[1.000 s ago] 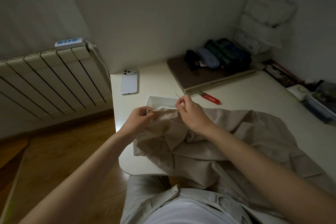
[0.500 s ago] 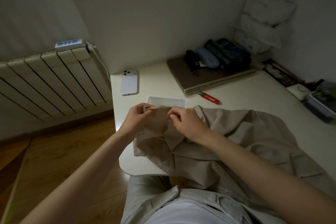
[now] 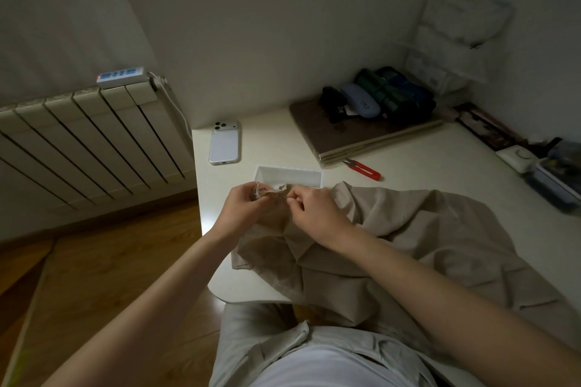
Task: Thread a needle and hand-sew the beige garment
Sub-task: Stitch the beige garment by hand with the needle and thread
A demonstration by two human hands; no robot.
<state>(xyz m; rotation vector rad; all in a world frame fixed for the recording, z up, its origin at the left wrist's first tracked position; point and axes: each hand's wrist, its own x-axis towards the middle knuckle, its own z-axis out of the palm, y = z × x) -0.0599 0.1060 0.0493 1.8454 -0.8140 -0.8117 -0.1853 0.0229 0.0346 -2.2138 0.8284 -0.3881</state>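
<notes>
Left hand: the left hand (image 3: 242,208) pinches a bunched edge of the garment (image 3: 408,239) between thumb and fingertips, lifted just above the surface (image 3: 273,138).
Right hand: the right hand (image 3: 316,214) has its fingers curled, thumb and forefinger pinching the same fold of cloth just right of the left hand; the needle is too fine to make out in this dim light.
Garment: beige and crumpled, spread over the near right of the surface, with its near part hanging over the edge toward the person's lap.
Tray: a shallow white tray (image 3: 290,173) sits just beyond both hands.
Snips: red-handled thread snips (image 3: 364,168) lie to the right of the tray, near the edge of a folded brown board (image 3: 352,138).
Board load: a pale blue case (image 3: 361,100) and dark bundles rest on its far end.
Phone: a pale phone (image 3: 224,143) lies face down at the far left of the surface.
Left side: a white radiator (image 3: 81,144) stands against the wall with a power strip (image 3: 121,75) on top.
</notes>
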